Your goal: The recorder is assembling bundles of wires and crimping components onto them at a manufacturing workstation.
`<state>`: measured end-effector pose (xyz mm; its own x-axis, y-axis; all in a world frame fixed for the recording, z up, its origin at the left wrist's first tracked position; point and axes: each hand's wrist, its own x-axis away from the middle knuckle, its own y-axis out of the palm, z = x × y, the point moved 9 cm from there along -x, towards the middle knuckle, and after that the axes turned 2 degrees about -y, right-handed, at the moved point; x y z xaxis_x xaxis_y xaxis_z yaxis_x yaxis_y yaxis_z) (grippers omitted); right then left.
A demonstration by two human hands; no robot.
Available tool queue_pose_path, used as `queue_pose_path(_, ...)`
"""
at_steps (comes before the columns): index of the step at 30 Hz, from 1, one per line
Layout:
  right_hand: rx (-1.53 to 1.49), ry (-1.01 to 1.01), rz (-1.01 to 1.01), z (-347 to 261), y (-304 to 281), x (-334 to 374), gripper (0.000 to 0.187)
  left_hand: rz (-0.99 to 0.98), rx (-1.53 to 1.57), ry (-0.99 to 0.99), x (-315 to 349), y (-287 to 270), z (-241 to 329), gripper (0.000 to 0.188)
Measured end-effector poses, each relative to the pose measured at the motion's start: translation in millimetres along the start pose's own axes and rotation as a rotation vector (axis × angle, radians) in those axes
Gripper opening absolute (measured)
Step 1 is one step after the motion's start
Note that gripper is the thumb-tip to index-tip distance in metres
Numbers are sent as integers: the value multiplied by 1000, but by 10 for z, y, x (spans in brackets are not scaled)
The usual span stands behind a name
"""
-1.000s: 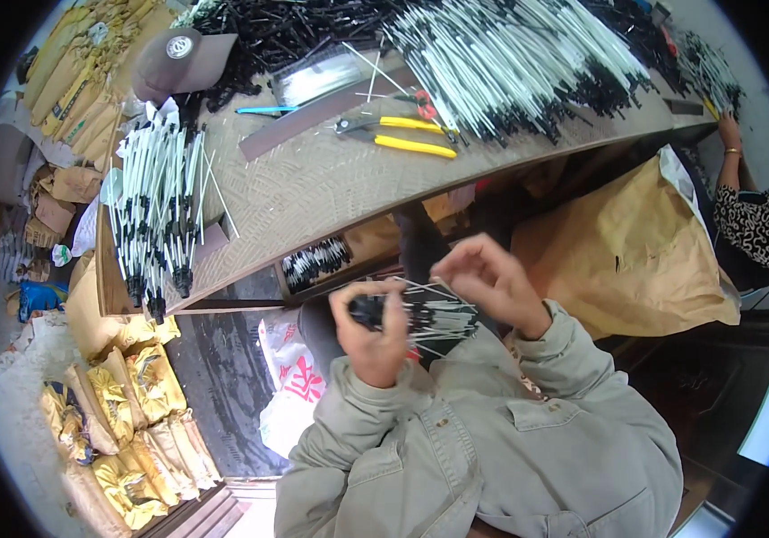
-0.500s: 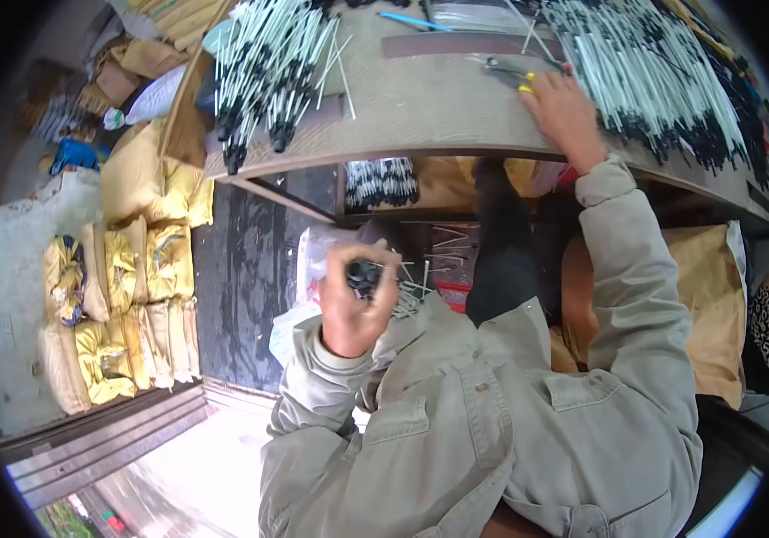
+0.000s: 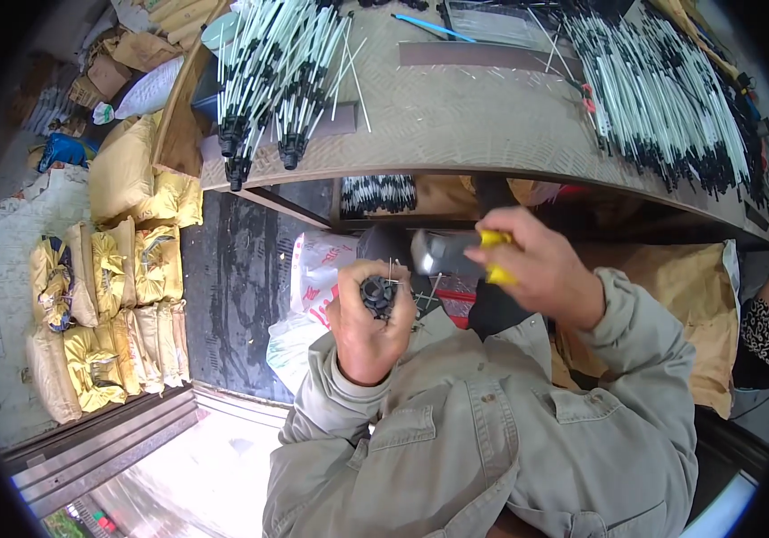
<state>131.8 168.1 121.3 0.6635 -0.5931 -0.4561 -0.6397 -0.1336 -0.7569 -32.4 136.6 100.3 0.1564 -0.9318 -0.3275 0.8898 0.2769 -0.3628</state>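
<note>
My left hand is wrapped round a bundle of thin rods with black plastic ends, held upright in front of my jacket. The black ends face up, and a thin pale rod or two shows at the rim of the grip. To its right, my right hand is closed on yellow-handled pliers. Their metal head points left toward the bundle, apart from it and blurred by motion.
On the workbench lie a left pile of pale rods with black ends, a larger right pile, a blue pen-like stick and a red-handled tool. A white plastic bag is beside my left hand. Yellow-brown sacks stand at left.
My right hand has picked the yellow-handled pliers off the workbench and brought them back and down, near my left hand. The left hand still grips its bundle, slightly lower and farther right.
</note>
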Motion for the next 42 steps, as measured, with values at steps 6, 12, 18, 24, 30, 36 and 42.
queue_pose_path(6, 468, -17, -104, -274, -54, -71, 18, -1, -65, 27, 51, 16, 37, 32)
queue_pose_path(12, 606, -103, -121, -402, -92, -110, 15, 13, -69, 65, 97, 43, 73, 29)
queue_pose_path(18, 636, -62, -206, -404, -7, -19, 17, 2, -58, 30, 120, 53, 61, 29)
queue_pose_path(24, 320, 72, 233, -288, 277, 321, 18, -34, -12, 73, 72, 103, 116, 31)
queue_pose_path(30, 828, -192, 422, -164, -11, 97, 24, -132, 10, 125, 68, 207, 199, 32)
queue_pose_path(36, 1050, -366, 565, -281, -46, 81, 36, -169, 2, 127, 81, 223, 228, 32)
queue_pose_path(42, 960, -220, 577, -220, 110, 199, 40, -142, -16, 78, 117, 176, 147, 34)
